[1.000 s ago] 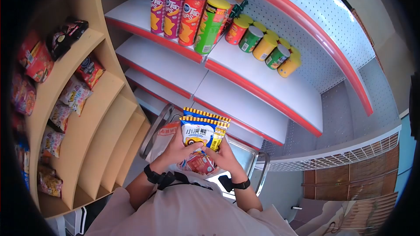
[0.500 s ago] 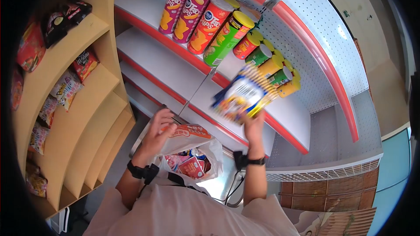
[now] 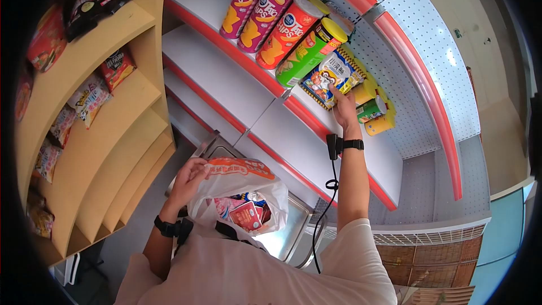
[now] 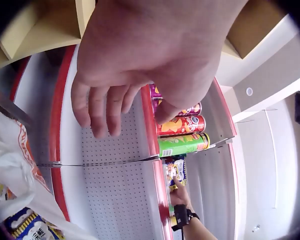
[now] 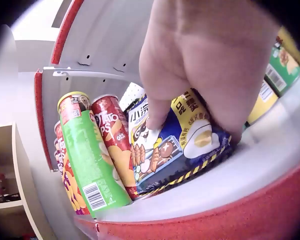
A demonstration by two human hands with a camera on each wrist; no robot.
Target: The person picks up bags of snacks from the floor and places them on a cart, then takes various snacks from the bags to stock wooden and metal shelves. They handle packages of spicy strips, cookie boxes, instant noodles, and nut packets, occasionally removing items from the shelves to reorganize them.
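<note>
In my right hand point(image 3: 345, 112) I grip a blue, white and yellow snack packet point(image 3: 332, 74), thumb across its front. It leans upright on the white shelf point(image 5: 200, 192), its lower edge close behind the red front strip. Beside it stands a tall green chip can point(image 3: 310, 55); the short cans point(image 3: 370, 109) are on its other side. My fingers behind the packet are mostly hidden. My left hand point(image 3: 187, 182) hovers at the edge of a white plastic bag point(image 3: 276, 199), its fingers loosely bent with nothing in them, as the left wrist view shows.
Tall purple chip cans point(image 3: 244, 3) and a red one point(image 3: 289, 31) line the same shelf. The plastic bag, full of snack packs point(image 3: 246, 216), sits on a metal cart point(image 3: 302, 220). At left, a wooden rack point(image 3: 107, 152) holds more bagged snacks point(image 3: 90, 99).
Both hands held the packet over the bag; the left let go and moved aside. My right hand carried the packet up and right onto the shelf, beside the green can.
</note>
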